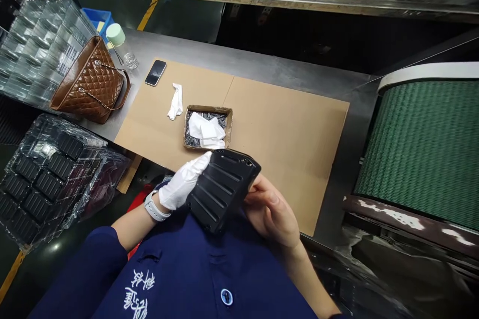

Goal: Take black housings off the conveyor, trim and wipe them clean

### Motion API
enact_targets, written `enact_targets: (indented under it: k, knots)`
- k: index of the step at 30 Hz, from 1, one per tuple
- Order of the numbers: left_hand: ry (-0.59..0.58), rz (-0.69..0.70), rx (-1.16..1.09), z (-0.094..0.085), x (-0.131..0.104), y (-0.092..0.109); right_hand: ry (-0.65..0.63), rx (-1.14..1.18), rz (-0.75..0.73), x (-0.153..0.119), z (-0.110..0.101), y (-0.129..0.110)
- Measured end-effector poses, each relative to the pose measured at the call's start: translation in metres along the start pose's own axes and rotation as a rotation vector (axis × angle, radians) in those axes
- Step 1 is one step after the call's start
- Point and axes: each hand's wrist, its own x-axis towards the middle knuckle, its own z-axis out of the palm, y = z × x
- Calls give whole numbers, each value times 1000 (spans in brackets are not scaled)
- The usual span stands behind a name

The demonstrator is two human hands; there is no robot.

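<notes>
A black ribbed plastic part [220, 189] is held up close to my chest, tilted, with its ridged face towards me. My left hand [183, 182], in a white glove and with a pale watch at the wrist, grips its left edge. Bare fingers of my right hand [273, 212] are curled at the right edge; the part hides some of their tips. Just beyond it, a small cardboard box [229, 132] lined with black plastic holds folded white cloths [205, 128].
Brown cardboard [277, 124] covers the metal table, with a crumpled white cloth [175, 102] and a phone [155, 73] on it. A brown handbag [93, 79] and a bottle [117, 37] stand left. Similar black parts [41, 174] fill a wrapped stack. A green mesh conveyor [426, 144] is right.
</notes>
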Motion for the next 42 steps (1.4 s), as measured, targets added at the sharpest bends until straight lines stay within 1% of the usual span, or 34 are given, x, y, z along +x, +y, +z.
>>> enact_targets:
  k: [1,2,3,5,6,7,8,9,11,12,13,15,17,19,21,24,26,30,34,38,42]
  knots:
    - [-20,41,43,-4,3,-3,12,-50,26,2,2,1]
    - [-39,54,67,-9,6,-7,8,-122,68,4,4,1]
    - [-60,27,54,-14,9,-11,-15,-211,118,7,6,1]
    - [-109,-106,-69,-25,12,-17,-77,-391,207,13,9,0]
    - [-148,-180,-152,-30,12,-17,-85,-457,214,19,8,0]
    - [-189,-238,-246,-35,11,-17,-59,-503,183,26,4,2]
    - [-220,-266,-340,-39,9,-14,5,-535,116,36,-2,6]
    - [-238,-270,-419,-42,6,-11,98,-572,36,49,-12,12]
    - [-246,-259,-549,-46,1,-3,315,-715,-88,81,-38,32]
    - [-243,-250,-596,-47,-1,1,367,-854,-43,99,-52,45]
    - [-243,-241,-634,-48,-3,5,356,-1040,74,117,-66,60]
    - [-253,-229,-684,-49,-6,10,306,-1147,203,148,-90,89]
    - [-251,-207,-713,-51,-8,13,255,-1225,281,169,-106,114]
    - [-234,-187,-726,-52,-9,14,196,-1294,331,180,-115,131]
    - [-210,-169,-734,-55,-10,15,115,-1348,360,185,-117,140]
    - [-175,-144,-745,-58,-11,16,-1,-1408,368,191,-116,147]
    - [-149,-136,-748,-59,-11,17,-16,-1467,390,196,-115,149]
    - [-103,-146,-759,-59,-9,20,14,-1606,520,203,-121,151]
    - [-97,-144,-758,-56,-7,22,-45,-1680,600,202,-129,149]
    - [-123,-147,-752,-53,-4,23,-67,-1743,573,191,-132,142]
    - [-98,-172,-765,-48,-4,27,-23,-1747,448,181,-131,129]
